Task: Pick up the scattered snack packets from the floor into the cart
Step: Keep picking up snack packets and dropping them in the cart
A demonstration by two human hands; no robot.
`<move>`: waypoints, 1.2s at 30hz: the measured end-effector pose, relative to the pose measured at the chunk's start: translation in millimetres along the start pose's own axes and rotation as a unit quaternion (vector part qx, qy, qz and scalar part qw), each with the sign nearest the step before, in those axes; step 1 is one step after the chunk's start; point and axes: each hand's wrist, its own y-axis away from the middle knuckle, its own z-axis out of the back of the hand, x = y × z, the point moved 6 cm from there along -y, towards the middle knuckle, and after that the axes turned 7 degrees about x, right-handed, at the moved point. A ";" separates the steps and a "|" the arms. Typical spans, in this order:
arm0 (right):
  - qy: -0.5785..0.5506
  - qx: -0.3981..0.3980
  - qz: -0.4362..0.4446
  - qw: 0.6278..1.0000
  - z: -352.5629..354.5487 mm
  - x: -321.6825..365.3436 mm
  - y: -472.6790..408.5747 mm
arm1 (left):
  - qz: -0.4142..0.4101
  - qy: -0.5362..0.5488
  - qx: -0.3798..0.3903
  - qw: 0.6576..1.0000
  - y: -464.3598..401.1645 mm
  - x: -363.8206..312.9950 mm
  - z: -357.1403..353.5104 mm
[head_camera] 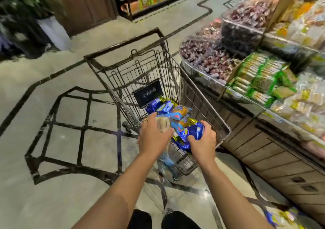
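Both hands over the near end of the wire cart [175,74], inside its rim. Left hand [154,137] curled round a pale clear-wrapped packet [162,124], fingers wrapped over its top, packet's long axis running near to far. Right hand [203,144] clutching a bunch of blue and gold foil packets [193,132], fingers bent tight into the crinkled foil. Both loads directly above the basket floor, so release likely a straight drop, neither hand clearly closer. Already in the basket: more blue, gold and orange snack packets [167,108] heaped just beyond the fingers, below a black placard. On the floor at the near right corner, beside the wooden display counter [274,158], a few more blue and yellow packets [284,218], blurred, probably yet to collect.
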 end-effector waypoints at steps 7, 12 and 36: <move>0.027 -0.067 -0.084 0.994 6.6 -19.8 -60.6 | -0.029 -0.060 0.118 0.991 -101.5 -21.0 -46.6; 0.058 -0.088 -0.149 0.983 -15.2 -54.4 -101.8 | -0.057 -0.099 0.229 0.967 -174.3 -23.0 -119.3; 0.104 -0.112 -0.343 0.927 -103.9 -187.7 -191.9 | -0.090 -0.331 0.350 0.872 -273.7 50.3 -305.4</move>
